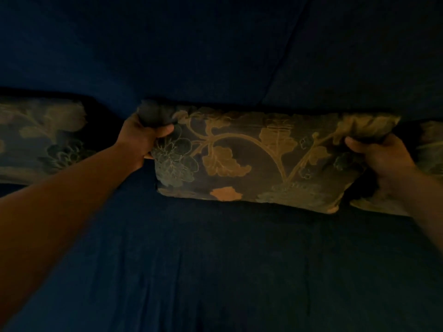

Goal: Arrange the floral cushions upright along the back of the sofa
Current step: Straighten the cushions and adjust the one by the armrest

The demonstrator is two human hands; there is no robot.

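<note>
The scene is dim. A dark floral cushion (pixel 254 161) with golden leaves and vines stands against the back of a dark blue sofa (pixel 215 56). My left hand (pixel 141 140) grips its top left corner. My right hand (pixel 381 154) grips its top right corner. A second floral cushion (pixel 40 137) leans against the sofa back at the far left. Part of a third floral cushion (pixel 429 149) shows at the far right, mostly hidden behind my right hand and arm.
The dark blue sofa seat (pixel 215 271) fills the lower half of the view. A seam (pixel 285 53) runs diagonally down the sofa back above the middle cushion.
</note>
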